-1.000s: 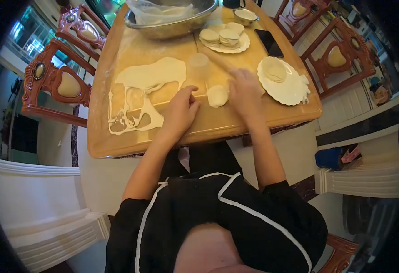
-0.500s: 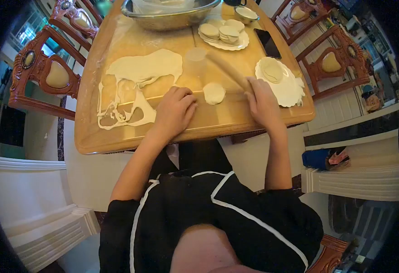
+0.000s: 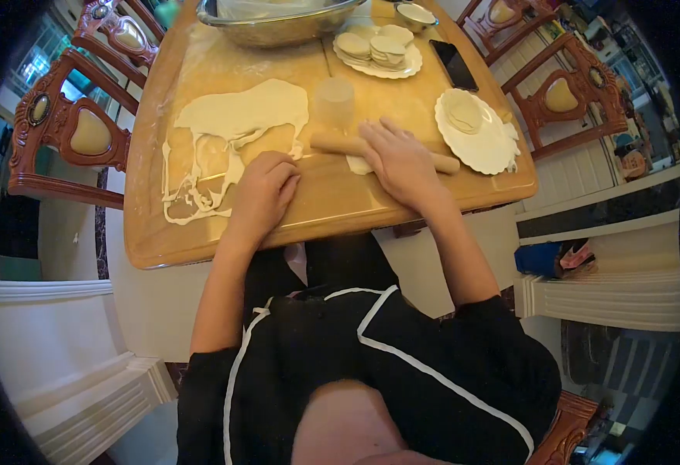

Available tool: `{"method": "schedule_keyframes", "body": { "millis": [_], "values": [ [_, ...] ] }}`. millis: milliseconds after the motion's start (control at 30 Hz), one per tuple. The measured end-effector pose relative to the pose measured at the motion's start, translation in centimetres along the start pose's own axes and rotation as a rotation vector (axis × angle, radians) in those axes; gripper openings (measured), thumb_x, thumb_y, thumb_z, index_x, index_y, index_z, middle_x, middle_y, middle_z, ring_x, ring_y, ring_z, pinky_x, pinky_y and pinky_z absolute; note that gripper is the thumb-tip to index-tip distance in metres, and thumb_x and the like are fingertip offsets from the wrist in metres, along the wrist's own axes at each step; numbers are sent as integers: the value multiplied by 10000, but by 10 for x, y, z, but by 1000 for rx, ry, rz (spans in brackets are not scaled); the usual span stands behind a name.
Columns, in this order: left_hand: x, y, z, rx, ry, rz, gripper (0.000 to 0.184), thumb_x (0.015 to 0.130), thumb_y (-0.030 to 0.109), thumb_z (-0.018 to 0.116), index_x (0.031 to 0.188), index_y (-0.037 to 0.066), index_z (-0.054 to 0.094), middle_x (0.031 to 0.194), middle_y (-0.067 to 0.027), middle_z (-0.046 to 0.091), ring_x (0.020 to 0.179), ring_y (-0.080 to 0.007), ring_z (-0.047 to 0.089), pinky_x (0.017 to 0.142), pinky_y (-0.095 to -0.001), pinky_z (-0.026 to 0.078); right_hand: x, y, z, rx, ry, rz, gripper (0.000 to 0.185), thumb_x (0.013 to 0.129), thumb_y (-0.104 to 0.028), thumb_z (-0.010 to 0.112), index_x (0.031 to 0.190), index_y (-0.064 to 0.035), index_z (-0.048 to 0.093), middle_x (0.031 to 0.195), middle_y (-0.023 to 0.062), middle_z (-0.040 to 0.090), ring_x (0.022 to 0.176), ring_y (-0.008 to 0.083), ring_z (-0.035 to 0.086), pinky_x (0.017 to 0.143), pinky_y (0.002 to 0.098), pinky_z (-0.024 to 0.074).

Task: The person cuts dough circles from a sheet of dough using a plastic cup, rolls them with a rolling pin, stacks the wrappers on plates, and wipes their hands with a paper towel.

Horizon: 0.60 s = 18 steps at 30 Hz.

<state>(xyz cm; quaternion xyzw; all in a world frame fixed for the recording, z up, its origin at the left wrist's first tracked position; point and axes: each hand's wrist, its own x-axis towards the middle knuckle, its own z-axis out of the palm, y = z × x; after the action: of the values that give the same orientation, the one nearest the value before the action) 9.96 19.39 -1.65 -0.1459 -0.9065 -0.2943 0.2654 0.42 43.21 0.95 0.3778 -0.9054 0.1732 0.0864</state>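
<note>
Flat over a wooden rolling pin (image 3: pixel 332 142) lies my right hand (image 3: pixel 399 164), its fingers stretched out across the wood. Under the pin, a small dough round (image 3: pixel 358 165) shows only in part. My left hand (image 3: pixel 264 195) rests on the table with its fingers curled in, and I see nothing in them. Beside it spreads a thin rolled dough sheet (image 3: pixel 239 108), with ragged cut-out strips hanging from its near side. A clear plastic cup (image 3: pixel 334 102) stands just beyond the pin.
A scalloped white plate (image 3: pixel 489 155) holding flat dough rounds sits at the right. Farther back are a plate (image 3: pixel 402 71) of stacked rounds, a phone (image 3: pixel 454 65), a small bowl (image 3: pixel 416 15) and a large metal basin (image 3: pixel 278 32). Carved chairs (image 3: pixel 92 136) line the table (image 3: pixel 177 252).
My right hand has gone from gripping the pin's end to lying over its middle. The pin has swung crosswise onto the dough round. My left hand has shifted left.
</note>
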Motion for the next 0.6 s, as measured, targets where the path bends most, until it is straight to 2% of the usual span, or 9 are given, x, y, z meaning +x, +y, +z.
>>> {"method": "schedule_keyframes", "body": {
  "millis": [167, 267, 300, 367, 400, 600],
  "values": [
    [0, -3, -5, -27, 33, -64, 93, 766, 22, 679, 819, 5, 604, 893, -123, 621, 881, -318, 597, 772, -394, 492, -30, -6, -2, 43, -25, -70, 376, 966, -195, 519, 1316, -62, 547, 1371, 149, 548, 1325, 356, 451, 1056, 445, 397],
    [-1, -2, -1, -31, 27, -93, 85, 766, 21, 673, 813, 6, 603, 894, -124, 620, 884, -318, 595, 777, -395, 489, -4, 2, 0, -29, -107, 108, 385, 976, -203, 496, 1328, -53, 538, 1369, 123, 557, 1318, 343, 462, 1059, 430, 395],
    [0, -3, -2, -21, 36, -102, 82, 765, 19, 669, 810, 6, 602, 894, -124, 619, 887, -318, 593, 780, -397, 488, 2, 9, 6, -32, -105, 106, 385, 976, -203, 496, 1328, -53, 538, 1369, 123, 557, 1318, 343, 462, 1059, 430, 395],
    [-1, -4, -5, -47, 30, -93, 84, 762, 18, 669, 809, 7, 600, 894, -125, 618, 890, -318, 592, 784, -399, 486, 13, 19, 21, -88, 51, 33, 369, 990, -258, 443, 1308, -82, 510, 1356, 127, 560, 1276, 364, 493, 998, 463, 432],
    [-3, -5, -7, -77, 15, -85, 86, 758, 16, 668, 808, 8, 598, 894, -125, 617, 893, -318, 591, 787, -400, 484, 11, 17, 20, -88, 48, 22, 369, 990, -258, 443, 1308, -82, 510, 1356, 127, 560, 1276, 364, 493, 998, 463, 432],
    [-4, -6, -7, -79, 27, -83, 99, 751, 15, 665, 815, 9, 589, 878, -123, 604, 894, -320, 582, 779, -402, 478, -44, -19, -6, -23, -4, -119, 461, 900, -160, 596, 1340, -51, 517, 1385, 152, 531, 1297, 369, 475, 1082, 464, 380]
  ]
}}
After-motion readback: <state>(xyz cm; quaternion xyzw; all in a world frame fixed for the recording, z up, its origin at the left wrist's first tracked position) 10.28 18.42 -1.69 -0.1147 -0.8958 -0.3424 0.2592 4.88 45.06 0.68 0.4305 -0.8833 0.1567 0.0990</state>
